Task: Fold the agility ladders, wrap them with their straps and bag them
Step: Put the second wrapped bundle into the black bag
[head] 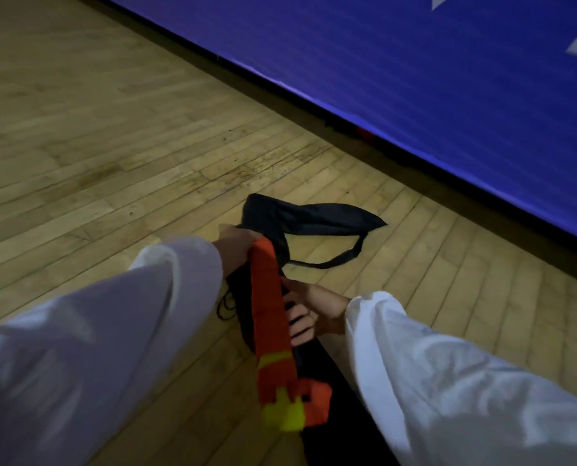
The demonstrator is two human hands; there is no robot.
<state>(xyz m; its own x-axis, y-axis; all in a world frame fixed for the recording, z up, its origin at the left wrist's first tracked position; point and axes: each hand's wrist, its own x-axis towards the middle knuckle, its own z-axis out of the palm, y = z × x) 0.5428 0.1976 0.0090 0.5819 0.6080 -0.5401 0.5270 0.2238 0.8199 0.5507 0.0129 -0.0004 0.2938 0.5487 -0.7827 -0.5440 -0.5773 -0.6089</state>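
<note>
A folded bundle of orange and yellow agility ladder rungs (272,317) slants from the centre down toward me. My left hand (235,245) grips its far end, close against the black bag. My right hand (309,312) curls its fingers round dark fabric or strapping right beside the bundle's middle. A black carry bag (309,218) lies on the floor just beyond my hands, with its strap (339,260) looping out to the right. Thin black cords (225,306) hang below my left wrist. Both arms wear white sleeves.
The floor (112,146) is pale wooden boards. A blue padded wall (431,79) runs diagonally across the upper right, with a dark gap at its base and a small red object (364,132) there. Something dark, perhaps my leg, lies under the bundle at the bottom.
</note>
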